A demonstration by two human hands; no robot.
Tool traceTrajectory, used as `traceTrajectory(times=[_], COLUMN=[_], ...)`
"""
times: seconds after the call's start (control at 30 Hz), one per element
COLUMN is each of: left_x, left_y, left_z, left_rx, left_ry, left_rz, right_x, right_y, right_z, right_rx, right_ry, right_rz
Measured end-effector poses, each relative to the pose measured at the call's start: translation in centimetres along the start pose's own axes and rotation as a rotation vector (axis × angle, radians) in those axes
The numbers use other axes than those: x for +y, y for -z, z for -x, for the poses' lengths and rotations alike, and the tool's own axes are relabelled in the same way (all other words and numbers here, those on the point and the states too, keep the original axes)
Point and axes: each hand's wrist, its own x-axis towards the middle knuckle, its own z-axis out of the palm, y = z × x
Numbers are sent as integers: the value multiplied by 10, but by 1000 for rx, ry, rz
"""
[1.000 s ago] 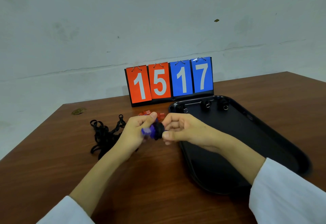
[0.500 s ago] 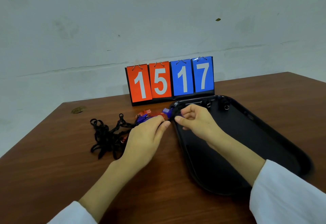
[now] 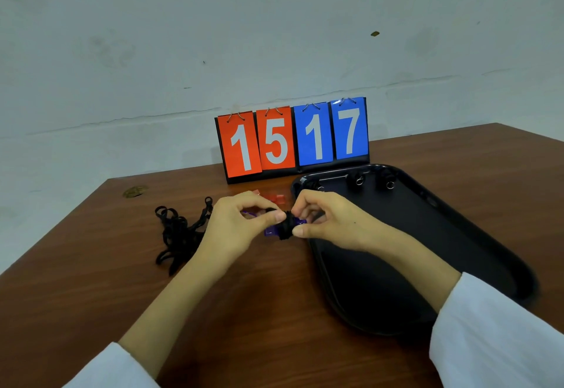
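Scoreboard reads 15 and 17 behind left hand and right hand, both pinching a band-wrapped purple clip.

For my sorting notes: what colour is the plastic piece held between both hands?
The plastic piece is purple, with black cord around it; head view.

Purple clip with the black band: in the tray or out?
Out. The left hand and right hand pinch the purple clip beside the tray, over the table.
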Motion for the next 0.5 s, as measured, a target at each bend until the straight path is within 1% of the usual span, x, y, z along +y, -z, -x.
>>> traceTrajectory(times=[0.1,0.17,0.23,0.5], left_x=[0,-1,0,6], left_y=[-1,-4,-6,-19], left_z=[-1,0,2,11], left_rx=[23,99,168,253], left_ry=[64,71,57,4], left_rz=[63,56,50,108], right_x=[0,-1,-2,-5], right_y=[-4,-8,-12,-22], right_z=[1,1,1,3], right_rx=[83,142,196,442], right_ry=[60,85,103,83], right_rz=[34,48,37,99])
